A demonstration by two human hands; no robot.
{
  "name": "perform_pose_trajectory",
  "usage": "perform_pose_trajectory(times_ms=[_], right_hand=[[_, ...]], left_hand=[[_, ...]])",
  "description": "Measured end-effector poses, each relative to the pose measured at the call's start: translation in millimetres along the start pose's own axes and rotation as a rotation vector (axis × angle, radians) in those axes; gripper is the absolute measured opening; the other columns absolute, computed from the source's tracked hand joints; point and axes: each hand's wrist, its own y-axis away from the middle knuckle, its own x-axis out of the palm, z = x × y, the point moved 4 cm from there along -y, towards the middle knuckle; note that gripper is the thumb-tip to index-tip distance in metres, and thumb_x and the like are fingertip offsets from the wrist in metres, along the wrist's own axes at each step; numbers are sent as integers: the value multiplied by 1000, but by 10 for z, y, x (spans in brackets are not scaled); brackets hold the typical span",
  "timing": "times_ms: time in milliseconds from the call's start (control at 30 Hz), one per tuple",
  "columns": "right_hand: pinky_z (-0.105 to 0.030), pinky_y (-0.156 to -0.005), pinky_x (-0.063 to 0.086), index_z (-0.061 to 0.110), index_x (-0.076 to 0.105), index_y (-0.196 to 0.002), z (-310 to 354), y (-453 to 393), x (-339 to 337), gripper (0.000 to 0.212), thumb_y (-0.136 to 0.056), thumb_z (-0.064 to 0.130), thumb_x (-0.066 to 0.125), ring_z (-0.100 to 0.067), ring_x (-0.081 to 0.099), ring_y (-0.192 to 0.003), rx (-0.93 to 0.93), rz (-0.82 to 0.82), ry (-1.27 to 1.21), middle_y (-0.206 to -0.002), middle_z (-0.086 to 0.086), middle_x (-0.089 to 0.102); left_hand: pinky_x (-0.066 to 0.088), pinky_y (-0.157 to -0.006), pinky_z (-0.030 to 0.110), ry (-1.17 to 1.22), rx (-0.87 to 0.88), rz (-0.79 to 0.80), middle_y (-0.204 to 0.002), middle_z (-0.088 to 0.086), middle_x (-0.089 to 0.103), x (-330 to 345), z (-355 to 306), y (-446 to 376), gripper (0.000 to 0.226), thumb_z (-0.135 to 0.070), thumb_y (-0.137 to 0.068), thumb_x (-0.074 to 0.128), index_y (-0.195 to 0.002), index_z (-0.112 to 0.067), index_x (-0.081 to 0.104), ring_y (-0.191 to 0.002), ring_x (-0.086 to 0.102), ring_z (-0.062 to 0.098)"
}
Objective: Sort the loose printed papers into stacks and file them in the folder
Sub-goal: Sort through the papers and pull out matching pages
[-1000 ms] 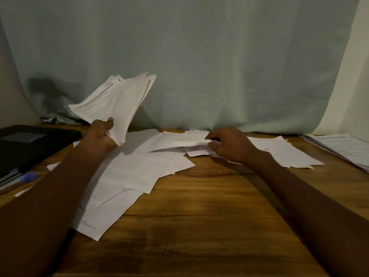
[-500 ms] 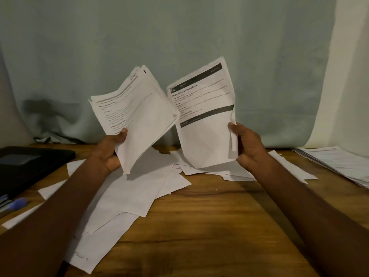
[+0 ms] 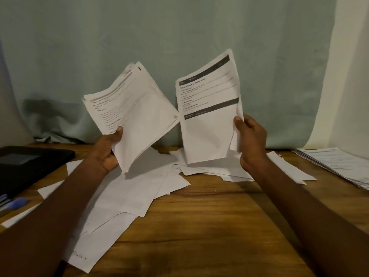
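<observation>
Two bundles are up: your left hand (image 3: 107, 151) pinches a gathered sheaf (image 3: 131, 110), your right hand (image 3: 251, 140) grips a printed sheet (image 3: 209, 116). You're mid-sort. Next, I'd judge, match the sheet's heading and merge or set aside; loose papers (image 3: 127, 194) cover the table (image 3: 209, 226), the folder (image 3: 30, 164) waits far left.

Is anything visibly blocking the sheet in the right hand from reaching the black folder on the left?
Yes. The left hand holds up a sheaf of papers between the printed sheet, held by the right hand, and the closed black folder.
</observation>
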Motion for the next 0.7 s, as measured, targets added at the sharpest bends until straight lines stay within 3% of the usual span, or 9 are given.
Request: perform_pose_trajectory(times_ms=[100,167,233,300,400,533,633,700], right_hand=[[-24,-77,59,22,71,-127,157,170,158,26,-103,25,60,-3,70,-90,-454,171,437,-107,10,75],[-32,-72,60,26,72,-127,15,320,301,27,-103,31,60,-4,69,-80,-539,354,668,-104,10,76],[-38,-83,58,29,75,-123,-217,500,438,26,-103,37,60,-4,70,-88,-505,587,813,-110,11,77],[-36,-99,53,32,75,-120,-450,697,538,28,-101,44,59,1,66,-106,-347,867,863,-119,17,73],[-34,-115,39,38,62,-137,-603,872,609,45,-98,59,55,-2,52,-130,-157,1140,920,-142,19,60],[-29,-111,35,42,54,-144,-568,911,605,45,-102,57,51,-5,47,-135,25,1214,811,-150,18,51],[-27,-112,37,37,59,-141,-534,920,600,41,-102,50,56,-5,49,-135,66,1225,704,-147,16,56],[-27,-111,41,28,71,-129,-488,846,589,31,-102,39,60,-4,58,-126,55,1131,633,-133,13,67]], left_hand=[[64,-81,38,79,48,-24,-114,-3,76,-55,-95,12,33,-9,-104,52,-135,-19,60,-100,75,16],[63,-82,33,89,96,-67,-110,-3,77,-140,-204,-13,37,-8,-105,52,-140,-17,55,-95,75,13],[59,-92,31,51,139,-109,-127,3,71,-232,-325,-51,42,-9,-104,54,-145,-16,53,-105,71,15],[57,-96,33,6,149,-104,-140,6,63,-296,-386,-98,36,-9,-102,58,-133,-23,67,-119,64,22],[60,-89,34,-54,100,-87,-126,-2,71,-222,-334,-71,30,-7,-100,60,-110,-28,80,-114,68,19],[62,-76,30,-174,-8,-76,-118,-4,74,-17,-57,-20,35,-12,-99,62,-133,-18,64,-99,72,13],[60,-75,32,-212,-83,-81,-115,-5,74,72,89,14,34,-10,-100,61,-133,-20,63,-92,74,11],[59,-80,36,-215,-134,-85,-115,-4,74,84,157,35,30,-9,-101,59,-129,-21,64,-90,74,12]])
